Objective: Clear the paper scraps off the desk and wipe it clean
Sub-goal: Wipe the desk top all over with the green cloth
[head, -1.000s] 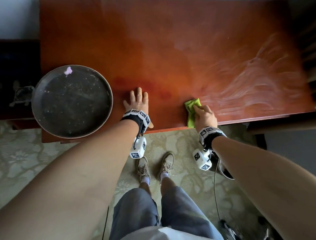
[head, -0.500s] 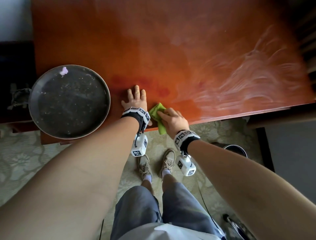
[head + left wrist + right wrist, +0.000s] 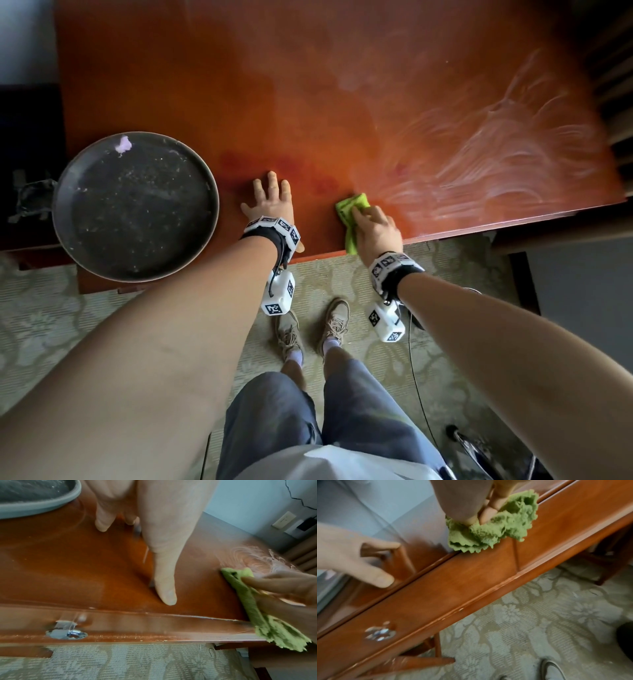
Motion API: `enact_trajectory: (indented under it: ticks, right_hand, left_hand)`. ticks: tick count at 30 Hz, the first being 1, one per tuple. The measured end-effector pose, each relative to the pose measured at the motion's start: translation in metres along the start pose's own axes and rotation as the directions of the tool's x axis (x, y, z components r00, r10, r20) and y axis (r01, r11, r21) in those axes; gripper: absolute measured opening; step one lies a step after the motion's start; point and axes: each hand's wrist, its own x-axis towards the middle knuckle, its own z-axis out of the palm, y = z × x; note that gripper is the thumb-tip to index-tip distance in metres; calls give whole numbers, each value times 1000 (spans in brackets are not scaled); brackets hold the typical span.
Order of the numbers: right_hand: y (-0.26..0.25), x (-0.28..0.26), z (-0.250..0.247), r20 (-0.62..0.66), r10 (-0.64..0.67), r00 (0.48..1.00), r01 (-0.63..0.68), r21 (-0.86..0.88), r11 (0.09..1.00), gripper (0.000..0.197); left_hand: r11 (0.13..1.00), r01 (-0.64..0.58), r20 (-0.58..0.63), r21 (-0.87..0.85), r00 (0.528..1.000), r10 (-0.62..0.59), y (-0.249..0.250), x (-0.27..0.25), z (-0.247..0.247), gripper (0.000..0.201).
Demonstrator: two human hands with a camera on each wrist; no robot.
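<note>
Right hand [image 3: 376, 229] grips green cloth [image 3: 352, 207].

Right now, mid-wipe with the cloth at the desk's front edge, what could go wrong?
1. The round dark metal tray juts past the near edge of the reddish wooden desk; a nudge from the left hand pressed flat beside it might tip it, along with the pale purple paper scrap inside.
2. The crumpled green cloth that the right hand grips hangs over the edge, so debris may land on the patterned carpet.
3. The whitish streaks could stay.
</note>
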Motion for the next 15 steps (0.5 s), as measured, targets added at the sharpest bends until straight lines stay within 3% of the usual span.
enact_trajectory:
  ticks: [4, 7, 12, 15]
  right_hand:
    - [-46, 23, 11, 101, -225, 969, 222, 35, 974, 40]
    - [-44, 43, 16, 125, -266, 956, 261, 52, 964, 43]
    - [17, 77, -9, -60, 0, 998, 9, 148, 989, 34]
    - [46, 95, -28, -47, 81, 996, -78, 58, 995, 37]
  left_hand:
    - [1000, -7, 13, -14, 1000, 8, -1, 2, 0, 145]
    - [1000, -10, 10, 7, 1000, 10, -1, 1, -1, 146]
    - [1000, -17, -4, 19, 1000, 18, -2, 0, 0, 145]
    - [1000, -22, -6, 7, 1000, 22, -3, 0, 1, 145]
